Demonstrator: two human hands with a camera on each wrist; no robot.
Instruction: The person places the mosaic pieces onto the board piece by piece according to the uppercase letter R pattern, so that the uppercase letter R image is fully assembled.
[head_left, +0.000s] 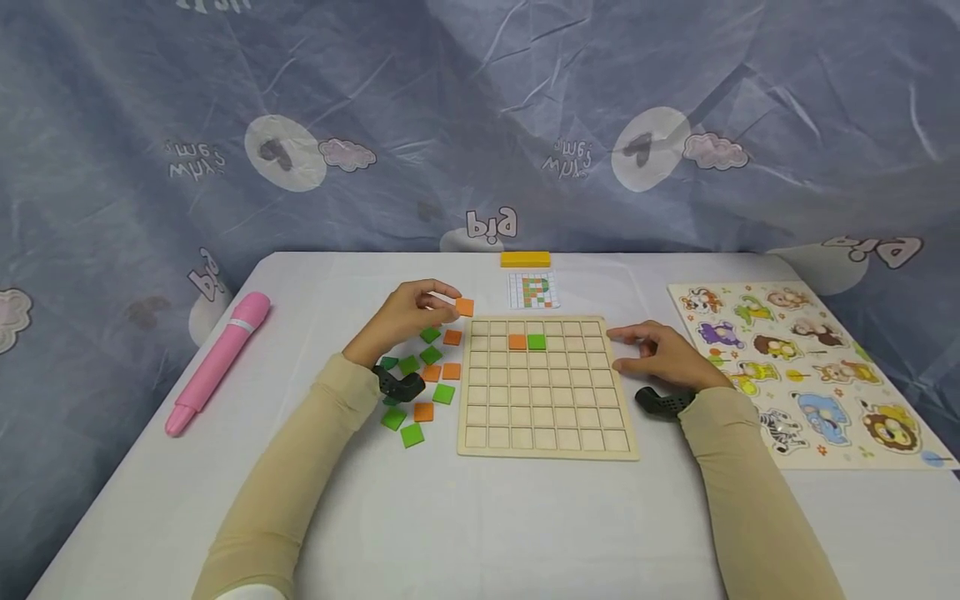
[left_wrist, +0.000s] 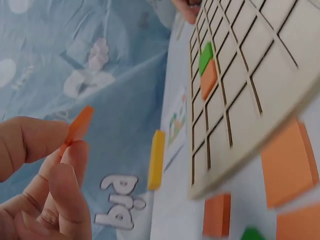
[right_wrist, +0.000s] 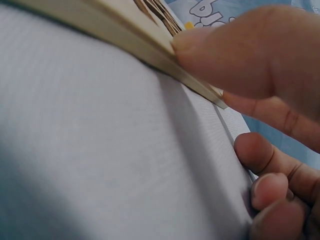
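Left hand [head_left: 414, 308] has an orange tile [head_left: 465, 307] pinched between thumb and fingertips, lifted clear of the bench [head_left: 525, 533]. I put that tile just off the far-left corner of the grid board [head_left: 542, 415], not touching it in the left wrist view. Key relation: the board's cells lie right of the grip and back toward the wearer. Tile is square, so no long axis to line up; its face is tilted. I can't pin the exact angle or height from these views. Left hand is clearly the nearer one.

Right hand [head_left: 663, 357] isn't clasping anything: fingers loose, thumb against the board's right edge. In the board I see one seated orange tile [head_left: 517, 342] and one green tile [head_left: 536, 342], side by side, second row from the far edge. Loose tiles [head_left: 412, 435] lie left of the board; pattern card [head_left: 533, 290] just beyond it.
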